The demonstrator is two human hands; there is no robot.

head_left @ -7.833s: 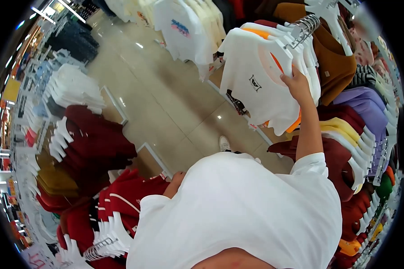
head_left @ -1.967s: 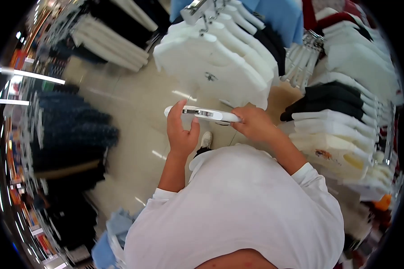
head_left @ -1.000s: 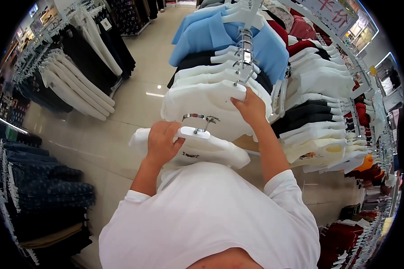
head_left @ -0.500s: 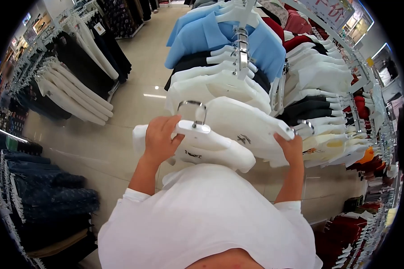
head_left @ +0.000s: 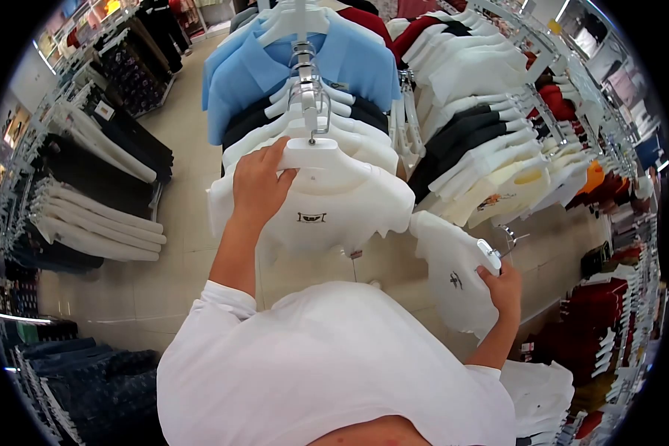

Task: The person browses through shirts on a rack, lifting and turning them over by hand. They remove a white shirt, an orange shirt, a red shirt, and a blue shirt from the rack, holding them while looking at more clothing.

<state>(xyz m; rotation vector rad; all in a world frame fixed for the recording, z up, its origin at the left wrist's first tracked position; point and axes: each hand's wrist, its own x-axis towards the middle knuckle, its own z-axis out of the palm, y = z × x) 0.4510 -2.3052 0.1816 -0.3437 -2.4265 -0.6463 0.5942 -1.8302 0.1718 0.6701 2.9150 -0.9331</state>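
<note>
My left hand (head_left: 262,182) grips the left side of a white hanger (head_left: 312,154) that carries a white T-shirt (head_left: 312,197) with a small dark print on the chest. The hanger's metal hook is at the front end of the chrome rack rail (head_left: 302,63). Off to the right and lower, my right hand (head_left: 504,286) is closed on a second white hanger (head_left: 489,256). From it hangs another white T-shirt (head_left: 453,279) with a dark print, apart from the rack, its hook pointing right.
Behind the front shirt hang more white and black shirts and a light blue polo shirt (head_left: 305,56). Another rack of shirts (head_left: 483,171) stands on the right. Trousers (head_left: 100,215) hang along the left, with jeans (head_left: 111,386) nearer. Tiled floor (head_left: 193,290) shows between.
The left-hand shirt has moved up and forward to the rack rail and now faces me. My right hand has swung its shirt lower, away from the rack. The view has shifted.
</note>
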